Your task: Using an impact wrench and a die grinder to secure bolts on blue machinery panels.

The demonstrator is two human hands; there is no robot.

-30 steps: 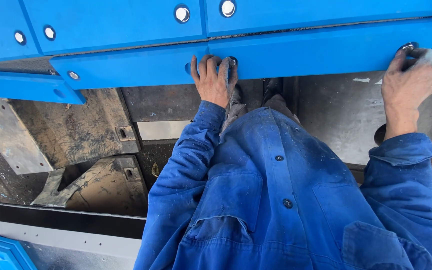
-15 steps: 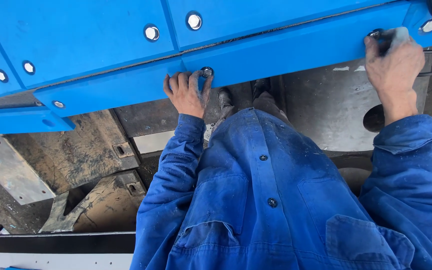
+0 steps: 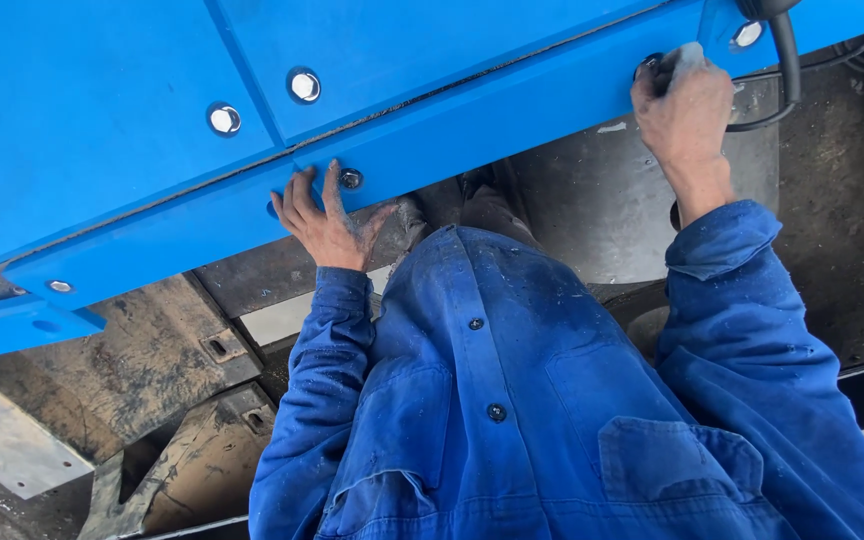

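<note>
This is a heavy-equipment workshop or industrial yard. Above both hands runs a blue steel beam point(image 3: 472, 130) of painted panels, studded with large hex bolts point(image 3: 304, 86). Below the left hand lie grimy, rust-stained steel plates point(image 3: 102, 370); the person wears dusty blue work overalls point(image 3: 512, 400).

Left hand point(image 3: 324, 222) laid flat, fingers spread, against blue beam point(image 3: 472, 125). Right hand point(image 3: 684, 100) raised further along beam, fingers curled shut.
</note>
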